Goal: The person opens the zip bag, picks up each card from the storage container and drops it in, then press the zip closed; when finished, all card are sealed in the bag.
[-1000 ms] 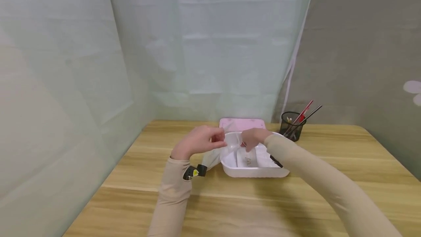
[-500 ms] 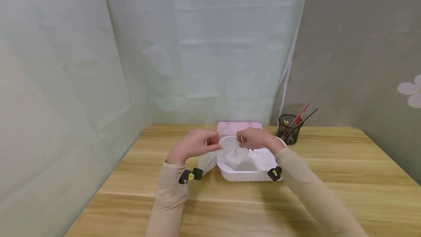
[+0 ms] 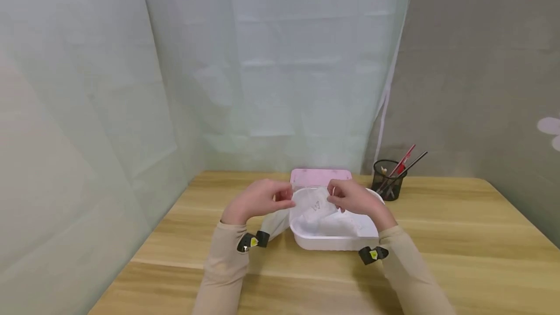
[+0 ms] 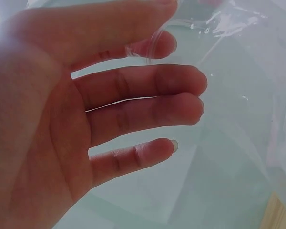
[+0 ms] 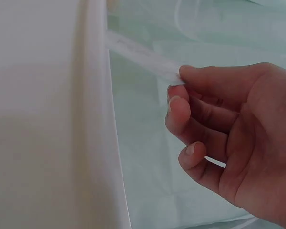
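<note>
While our left hand (image 3: pixel 261 199) and right hand (image 3: pixel 353 198) pinched the clear plastic bag (image 3: pixel 316 206) taut above the white tray (image 3: pixel 332 242) on the tabletop (image 3: pixel 437 256), bagging looked barely begun; the tray sat uncovered.

A wooden table (image 3: pixel 459 237) carries a black mesh pen holder (image 3: pixel 389 174) at its far right, containing a red pen (image 3: pixel 404 155) and a dark pen (image 3: pixel 413 158), both tilted to the right. A pink rectangular lid (image 3: pixel 321 177) lies flat at the far edge of the table, left of the pen holder and apart from it. Pale green sheeting (image 3: pixel 280 72) with visible fold lines covers the rear and left walls, a grey wall (image 3: pixel 481 72) stands to the right, and a pale flower shape (image 3: pixel 550 128) sits on that wall at the right edge.
</note>
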